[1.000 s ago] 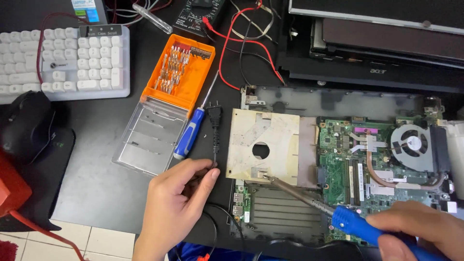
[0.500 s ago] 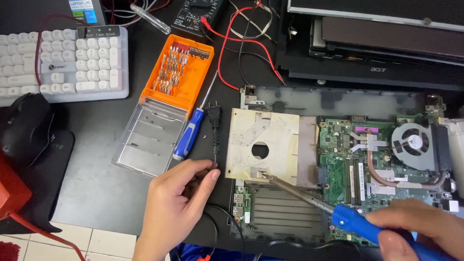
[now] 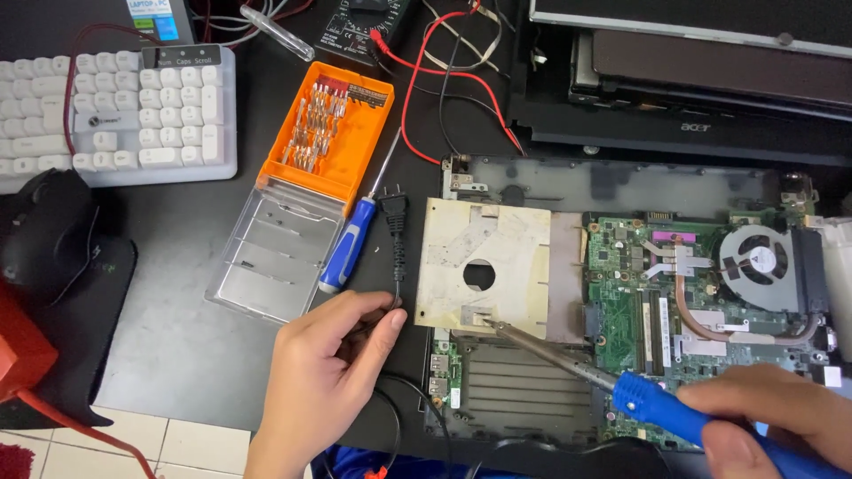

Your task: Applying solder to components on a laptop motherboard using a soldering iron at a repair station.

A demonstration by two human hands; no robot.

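An opened laptop base lies on the dark desk, with its green circuit board [image 3: 621, 293], a round fan [image 3: 761, 264] and a pale square metal plate [image 3: 484, 266] with a round hole. My right hand [image 3: 772, 417] grips a blue-handled soldering iron [image 3: 652, 404]. Its metal tip touches a small tab near the plate's lower edge. My left hand [image 3: 324, 368] rests on the desk left of the plate. Its fingers pinch a thin black cable [image 3: 395, 266] that ends in a two-pin plug.
A blue-handled screwdriver [image 3: 351, 244] lies beside an orange bit case [image 3: 333, 133] with its clear lid open. A white keyboard [image 3: 115, 111] and black mouse [image 3: 40, 231] sit at left. A multimeter with red and black leads [image 3: 426, 80] and a second dark laptop [image 3: 692, 71] lie behind.
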